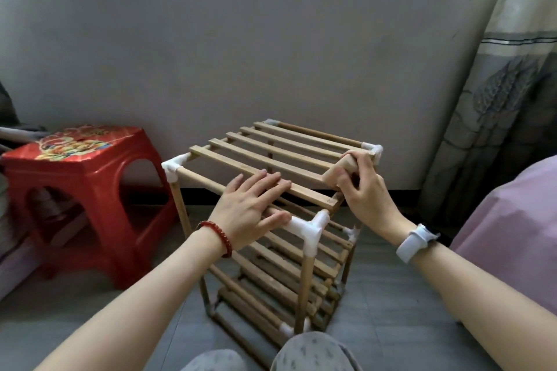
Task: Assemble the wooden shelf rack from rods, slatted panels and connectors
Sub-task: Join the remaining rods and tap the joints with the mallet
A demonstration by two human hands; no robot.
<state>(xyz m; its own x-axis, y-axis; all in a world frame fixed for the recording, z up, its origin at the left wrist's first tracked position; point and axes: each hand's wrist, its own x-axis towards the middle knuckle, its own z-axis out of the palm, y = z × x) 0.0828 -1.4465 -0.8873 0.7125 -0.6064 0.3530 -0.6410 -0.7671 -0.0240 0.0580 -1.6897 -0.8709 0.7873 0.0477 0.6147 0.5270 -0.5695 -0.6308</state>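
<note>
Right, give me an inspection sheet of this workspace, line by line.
Surface: grey tiled floor; rack stands on it.
Job's things: wooden rack upright, slatted top panel in place, white corner connectors fitted.
Clutter: red plastic stool beside the rack.
Grips: left hand flat on the front slat and rod; right hand holds a wooden block at the panel's right end.
Cables: nothing seen.
Surroundings: grey wall, patterned curtain, pink fabric.
</note>
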